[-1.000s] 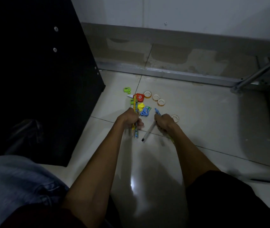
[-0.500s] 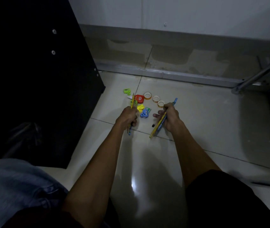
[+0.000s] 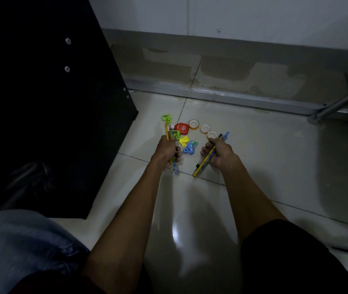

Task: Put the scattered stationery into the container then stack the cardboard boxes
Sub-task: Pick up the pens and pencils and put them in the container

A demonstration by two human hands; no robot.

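Stationery lies scattered on the pale tiled floor. My left hand (image 3: 167,151) grips a bundle of pencils and pens (image 3: 166,132) that points up and away. My right hand (image 3: 219,152) grips a second bundle of yellow and blue pens (image 3: 202,164), slanted from lower left to upper right. Between and beyond the hands lie a red correction tape (image 3: 182,127), three tape rolls (image 3: 194,124), a green sharpener (image 3: 166,118), a yellow piece (image 3: 184,140) and a blue piece (image 3: 189,149). No container or cardboard box shows.
A tall black cabinet (image 3: 48,102) stands at the left, close to the stationery. The wall's skirting and a metal rail (image 3: 232,98) run along the back. Metal frame legs (image 3: 338,107) are at the far right. My knees fill the bottom corners.
My right hand has picked pens off the floor and lifted them, swinging them to a slant. My left hand raised its pencil bundle slightly. Over the last half second little moved.
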